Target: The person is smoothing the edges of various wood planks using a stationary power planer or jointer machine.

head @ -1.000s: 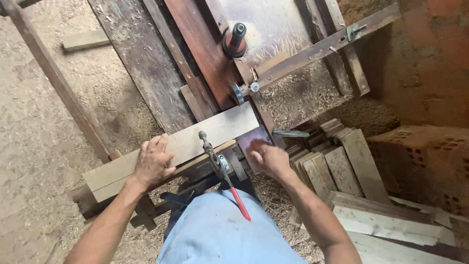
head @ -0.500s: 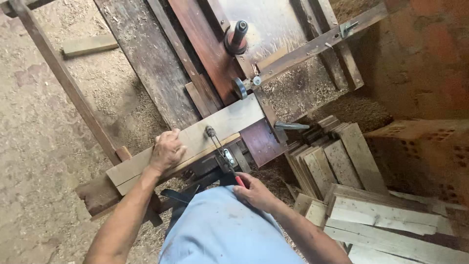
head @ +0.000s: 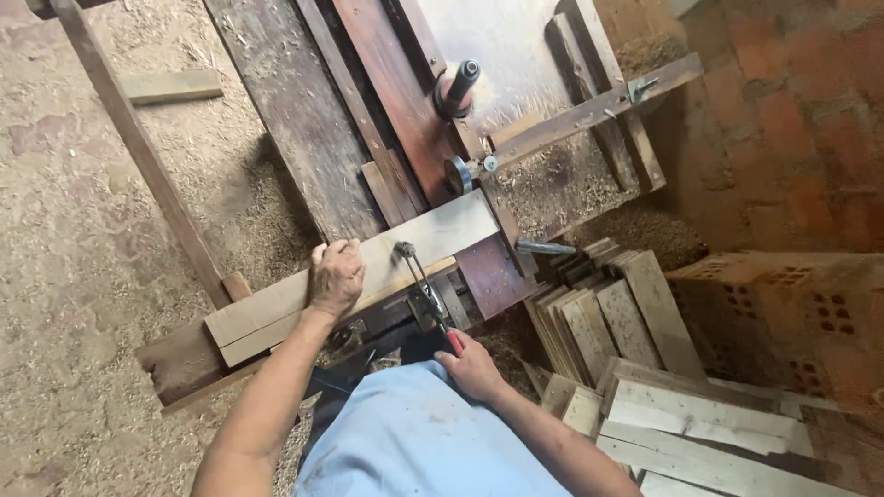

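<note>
Since the earlier frame my right hand [head: 470, 366] had dropped from the bench and closed around the lever's red handle [head: 454, 342] (near my waist), while my left hand [head: 335, 275] pressed flat, fingers curled, on the pale plank [head: 368, 271] across the bench.

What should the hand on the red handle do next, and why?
Probably pull the red handle a little to tighten the clamp. The right hand already grips it, and the clamp's top sits on the pale plank. The left hand presses the plank flat on the bench, which suggests it is not yet held firmly.
</note>
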